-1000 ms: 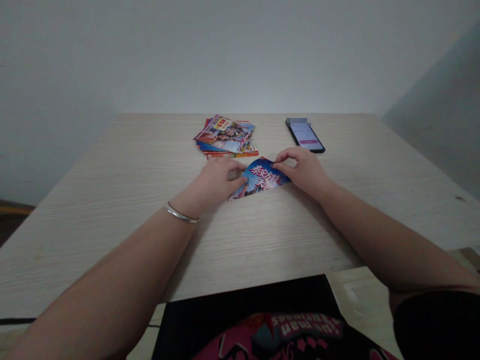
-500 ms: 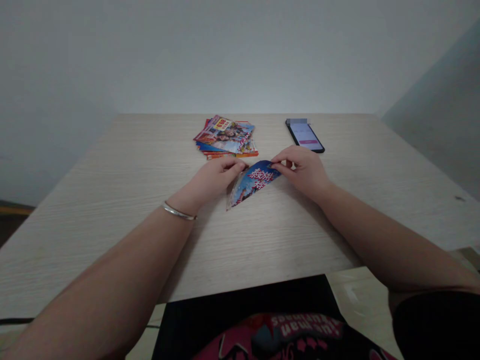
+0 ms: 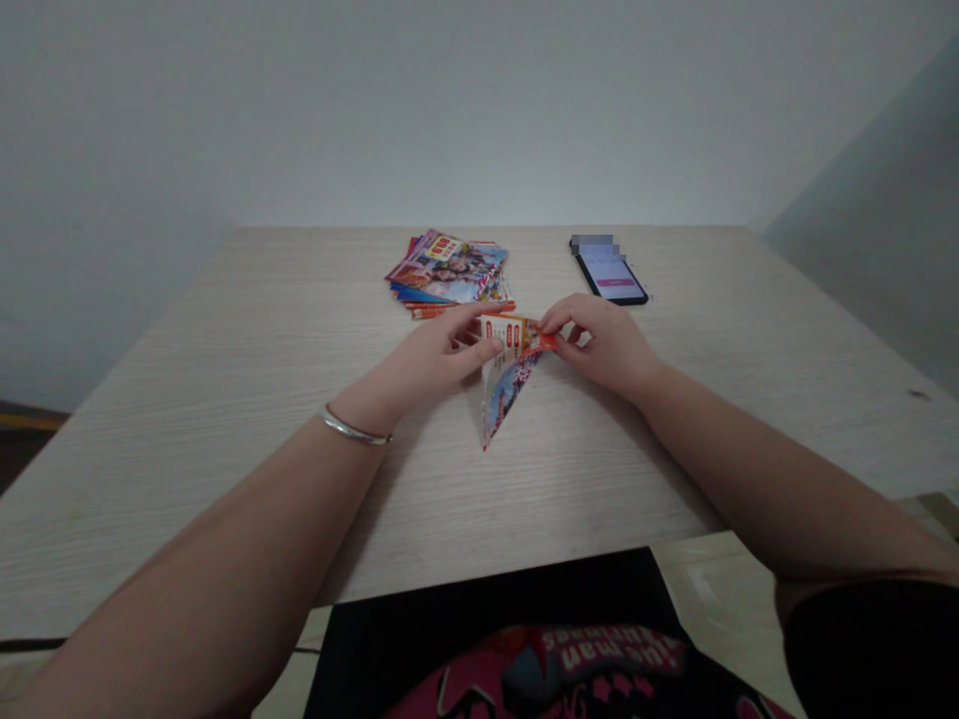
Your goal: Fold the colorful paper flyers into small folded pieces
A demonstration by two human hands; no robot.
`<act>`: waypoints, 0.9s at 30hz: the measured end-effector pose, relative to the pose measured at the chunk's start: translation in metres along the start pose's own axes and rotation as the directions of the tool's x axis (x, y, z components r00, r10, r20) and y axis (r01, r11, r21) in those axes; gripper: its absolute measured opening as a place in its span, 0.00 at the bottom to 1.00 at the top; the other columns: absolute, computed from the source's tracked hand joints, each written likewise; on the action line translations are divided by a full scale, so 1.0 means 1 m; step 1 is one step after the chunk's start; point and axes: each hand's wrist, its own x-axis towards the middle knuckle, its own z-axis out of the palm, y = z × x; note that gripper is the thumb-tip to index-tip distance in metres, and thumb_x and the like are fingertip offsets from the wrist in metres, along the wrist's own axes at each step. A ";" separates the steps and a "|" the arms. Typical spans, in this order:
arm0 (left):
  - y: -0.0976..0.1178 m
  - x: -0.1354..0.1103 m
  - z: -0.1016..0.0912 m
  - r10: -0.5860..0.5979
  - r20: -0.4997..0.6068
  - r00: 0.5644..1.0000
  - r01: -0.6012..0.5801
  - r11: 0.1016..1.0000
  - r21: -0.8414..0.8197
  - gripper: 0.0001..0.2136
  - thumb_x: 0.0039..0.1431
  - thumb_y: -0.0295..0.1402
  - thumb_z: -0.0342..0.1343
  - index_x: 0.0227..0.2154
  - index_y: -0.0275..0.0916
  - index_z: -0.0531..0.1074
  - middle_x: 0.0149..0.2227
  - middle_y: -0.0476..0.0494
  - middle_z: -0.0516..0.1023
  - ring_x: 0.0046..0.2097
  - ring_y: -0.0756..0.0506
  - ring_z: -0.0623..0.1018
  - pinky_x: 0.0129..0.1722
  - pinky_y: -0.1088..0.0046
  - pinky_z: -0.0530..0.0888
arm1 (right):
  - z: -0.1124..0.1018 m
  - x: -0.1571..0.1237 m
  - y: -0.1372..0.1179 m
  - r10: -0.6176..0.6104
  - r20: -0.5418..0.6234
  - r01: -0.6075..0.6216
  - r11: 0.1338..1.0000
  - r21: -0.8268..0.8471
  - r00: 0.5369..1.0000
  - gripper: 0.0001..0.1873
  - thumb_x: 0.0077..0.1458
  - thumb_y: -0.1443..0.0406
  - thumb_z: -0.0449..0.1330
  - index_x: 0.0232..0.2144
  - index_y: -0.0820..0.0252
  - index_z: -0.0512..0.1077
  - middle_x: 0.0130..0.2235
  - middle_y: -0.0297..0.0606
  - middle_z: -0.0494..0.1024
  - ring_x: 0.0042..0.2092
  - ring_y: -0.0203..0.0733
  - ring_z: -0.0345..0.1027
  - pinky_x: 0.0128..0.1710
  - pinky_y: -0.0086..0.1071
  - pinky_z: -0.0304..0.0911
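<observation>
- While the wooden surface [image 3: 225, 479] carries everything, a stack of printed leaflets [image 3: 448, 275] lies near its far edge, beside a smartphone [image 3: 610, 272].
- Between the left hand [image 3: 427, 364] and right hand [image 3: 603, 345], pinched by both, sits a folded glossy leaflet [image 3: 505, 374], just in front of the stack.

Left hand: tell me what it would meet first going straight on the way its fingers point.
The folded glossy leaflet comes first: the fingertips of the left hand are on it. Beyond it lies the right hand, though depth is hard to judge from this view.
</observation>
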 end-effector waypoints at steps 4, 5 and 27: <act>-0.001 0.001 0.000 -0.004 -0.015 1.000 0.005 0.998 0.067 0.22 0.62 0.38 0.57 0.57 0.37 0.75 0.46 0.41 0.83 0.41 0.44 0.78 0.42 0.67 0.74 | -0.004 0.002 0.000 -0.016 0.032 0.018 0.998 -0.057 0.999 0.02 0.56 0.66 0.61 0.33 0.54 0.74 0.40 0.39 0.84 0.42 0.46 0.76 0.38 0.39 0.71; -0.002 0.001 -0.001 -0.004 -0.034 0.999 0.007 0.996 0.088 0.20 0.62 0.37 0.56 0.55 0.37 0.77 0.45 0.41 0.83 0.40 0.45 0.79 0.41 0.67 0.74 | -0.006 0.002 0.000 -0.047 0.045 0.050 0.996 -0.071 0.998 0.02 0.55 0.67 0.61 0.32 0.54 0.73 0.41 0.39 0.85 0.43 0.46 0.76 0.42 0.41 0.71; -0.020 0.006 -0.009 -0.162 -0.387 0.908 0.189 0.981 0.034 0.06 0.64 0.34 0.57 0.38 0.40 0.77 0.38 0.46 0.80 0.37 0.46 0.76 0.39 0.68 0.73 | -0.010 0.000 0.009 -0.253 0.348 0.310 0.943 -0.120 0.903 0.13 0.64 0.68 0.60 0.40 0.48 0.84 0.49 0.34 0.87 0.52 0.46 0.77 0.54 0.46 0.71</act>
